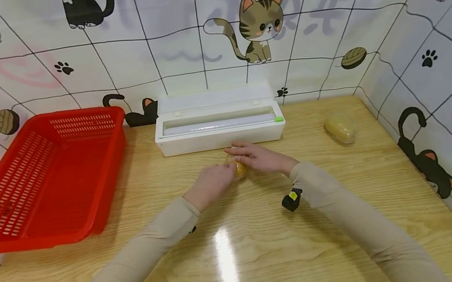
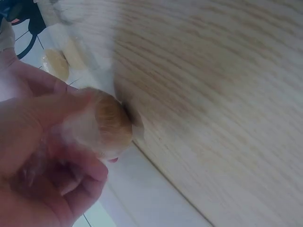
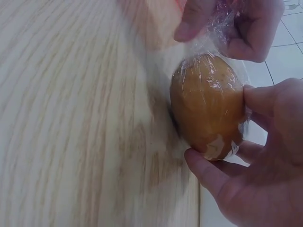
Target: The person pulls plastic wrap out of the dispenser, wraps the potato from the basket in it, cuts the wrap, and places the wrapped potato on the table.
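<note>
A yellow-brown potato (image 3: 206, 109) lies on the table in front of the white box, covered in clear cling film (image 3: 210, 45). My left hand (image 1: 214, 185) grips the bunched film at one end of the potato. At the other side my right hand (image 1: 261, 157) holds the potato between thumb and fingers, as the right wrist view shows. In the head view the two hands nearly meet and hide most of it. The left wrist view shows the potato's rounded end (image 2: 113, 123) beyond my left thumb.
The white cling film box (image 1: 221, 139) stands behind the hands, its lid up, a film roll (image 1: 219, 125) inside and a green slider (image 1: 279, 119) at the right. Another wrapped potato (image 1: 340, 128) lies at the right. A red basket (image 1: 103, 188) stands at the left, near the patterned wall covering.
</note>
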{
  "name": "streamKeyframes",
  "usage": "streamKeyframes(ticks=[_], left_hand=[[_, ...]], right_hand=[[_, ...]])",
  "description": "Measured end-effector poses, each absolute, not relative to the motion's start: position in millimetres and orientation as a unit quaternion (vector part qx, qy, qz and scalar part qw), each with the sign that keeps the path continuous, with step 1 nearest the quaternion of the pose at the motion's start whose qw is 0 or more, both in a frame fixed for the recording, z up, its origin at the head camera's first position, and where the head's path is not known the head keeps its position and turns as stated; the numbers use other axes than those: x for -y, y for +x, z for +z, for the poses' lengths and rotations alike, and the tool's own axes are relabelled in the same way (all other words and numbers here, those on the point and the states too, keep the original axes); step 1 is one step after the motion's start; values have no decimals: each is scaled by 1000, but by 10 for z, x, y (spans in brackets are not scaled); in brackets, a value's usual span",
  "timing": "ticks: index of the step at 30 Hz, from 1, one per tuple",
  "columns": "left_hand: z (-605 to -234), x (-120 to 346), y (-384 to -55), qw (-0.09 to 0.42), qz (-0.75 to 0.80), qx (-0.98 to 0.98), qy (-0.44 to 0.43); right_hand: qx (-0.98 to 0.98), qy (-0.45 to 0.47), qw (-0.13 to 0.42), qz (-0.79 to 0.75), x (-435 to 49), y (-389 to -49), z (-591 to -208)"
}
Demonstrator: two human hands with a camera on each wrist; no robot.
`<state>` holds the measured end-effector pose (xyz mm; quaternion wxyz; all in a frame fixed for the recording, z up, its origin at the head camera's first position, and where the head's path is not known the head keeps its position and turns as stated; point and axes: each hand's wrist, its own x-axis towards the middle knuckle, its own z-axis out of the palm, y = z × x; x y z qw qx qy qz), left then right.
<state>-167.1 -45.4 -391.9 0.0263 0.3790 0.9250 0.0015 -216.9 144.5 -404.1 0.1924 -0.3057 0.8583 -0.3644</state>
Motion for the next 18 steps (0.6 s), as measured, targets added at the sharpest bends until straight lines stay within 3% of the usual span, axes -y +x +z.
streamKeyframes(ticks=[5, 12, 18], left_hand=[[-3952, 436, -1690, -7, -19, -917, 399], [-3950, 386, -1681, -93, -107, -867, 478], [-3928, 310, -1651, -120, -130, -842, 510]], right_hand=[[-852, -290, 213, -381, -1458, -2192, -4043], [-828, -214, 248, -455, -1512, -2196, -4113], [-798, -234, 254, -493, -1573, -2202, -4134]])
